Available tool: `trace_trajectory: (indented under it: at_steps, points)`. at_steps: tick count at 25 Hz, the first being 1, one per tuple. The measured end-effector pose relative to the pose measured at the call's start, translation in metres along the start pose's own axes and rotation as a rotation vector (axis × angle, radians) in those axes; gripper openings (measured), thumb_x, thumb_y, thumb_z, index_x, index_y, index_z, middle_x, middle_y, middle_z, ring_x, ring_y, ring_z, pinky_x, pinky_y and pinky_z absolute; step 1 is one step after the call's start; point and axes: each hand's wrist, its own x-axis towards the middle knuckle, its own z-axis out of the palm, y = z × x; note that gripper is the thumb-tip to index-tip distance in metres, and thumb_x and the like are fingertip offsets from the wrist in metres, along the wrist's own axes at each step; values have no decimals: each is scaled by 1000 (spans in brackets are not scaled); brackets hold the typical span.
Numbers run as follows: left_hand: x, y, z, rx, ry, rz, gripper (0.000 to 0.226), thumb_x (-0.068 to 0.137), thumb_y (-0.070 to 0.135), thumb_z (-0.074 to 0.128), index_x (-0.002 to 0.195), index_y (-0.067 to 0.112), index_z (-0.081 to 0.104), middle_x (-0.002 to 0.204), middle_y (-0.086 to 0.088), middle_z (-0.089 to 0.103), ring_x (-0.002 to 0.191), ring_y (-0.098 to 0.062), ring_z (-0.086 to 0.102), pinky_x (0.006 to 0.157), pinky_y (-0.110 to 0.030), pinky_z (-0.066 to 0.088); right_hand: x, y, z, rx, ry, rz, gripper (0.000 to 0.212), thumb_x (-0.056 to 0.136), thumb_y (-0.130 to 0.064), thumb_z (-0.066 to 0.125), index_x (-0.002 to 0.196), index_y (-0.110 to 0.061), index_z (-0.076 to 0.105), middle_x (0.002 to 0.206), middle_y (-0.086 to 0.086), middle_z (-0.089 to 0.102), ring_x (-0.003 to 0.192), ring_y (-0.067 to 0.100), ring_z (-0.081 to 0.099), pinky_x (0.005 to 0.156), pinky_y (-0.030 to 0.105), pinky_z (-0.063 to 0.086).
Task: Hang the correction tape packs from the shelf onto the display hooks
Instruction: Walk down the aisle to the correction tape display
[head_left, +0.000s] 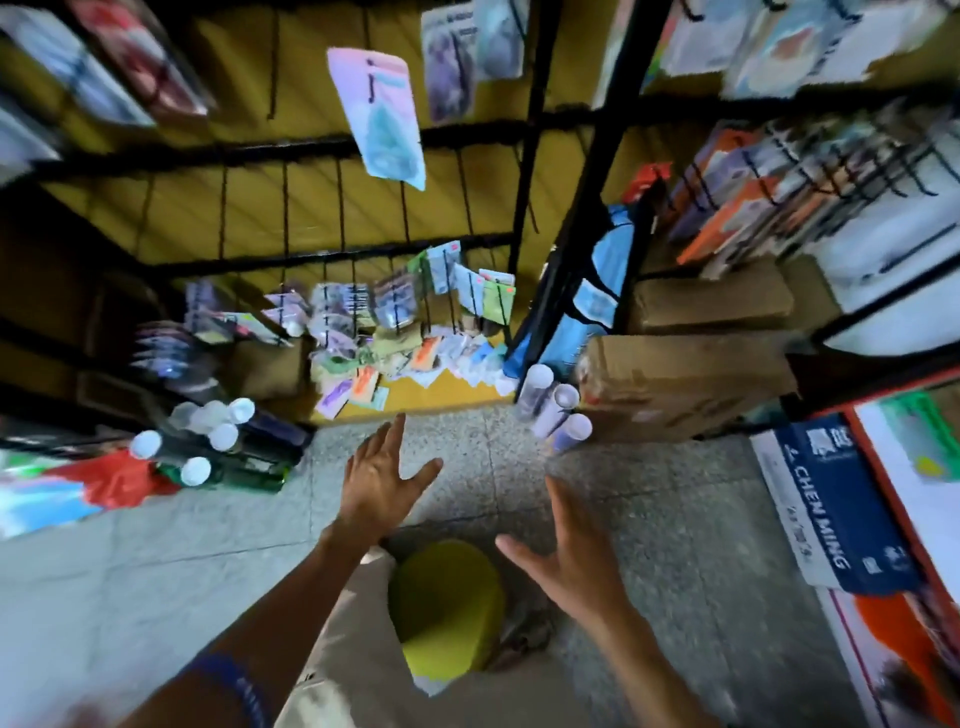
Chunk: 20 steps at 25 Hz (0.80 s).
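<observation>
Correction tape packs (415, 364) lie heaped on the low yellow shelf (447, 392), far beyond both hands; left hand (382, 480) spread and empty, nearer the heap; right hand (563, 551) spread, empty too; bare display hooks (343, 202) wait above, blurred.

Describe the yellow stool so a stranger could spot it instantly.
Start at the speckled grey floor in front of the black display rack. Between the person's left hand and right hand stands the yellow stool: the only round, plain yellow thing there.

blurred pastel packs (415, 358) heaped on yellow shelf (447, 392); others hang on hooks (467, 296)
</observation>
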Motion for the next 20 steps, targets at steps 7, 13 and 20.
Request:
trace_trajectory:
  at_steps: [7, 13, 20]
  points:
    - [60, -96, -62, -163, 69, -133, 106, 66, 87, 34, 155, 32, 15, 159, -6, 30, 145, -29, 28, 115, -49, 28, 67, -95, 35, -137, -1, -122, 111, 68, -94, 33, 156, -32, 7, 164, -6, 16, 149, 13, 17, 119, 35, 23]
    - [114, -140, -89, -167, 11, -98, 100, 74, 78, 41, 155, 25, 19, 158, -6, 33, 145, -26, 29, 115, -47, 29, 123, -148, 68, -156, 16, -114, 105, 72, -91, 40, 155, -39, 3, 164, -5, 15, 149, 18, 19, 117, 43, 28]
    - [188, -159, -65, -237, 140, -153, 94, 77, 68, 48, 154, 19, 26, 153, -13, 40, 140, -31, 37, 111, -45, 34, 215, -124, 115, -234, -100, -174, 112, 68, -93, 40, 156, -34, 4, 164, 0, 15, 149, 23, 20, 115, 46, 30]
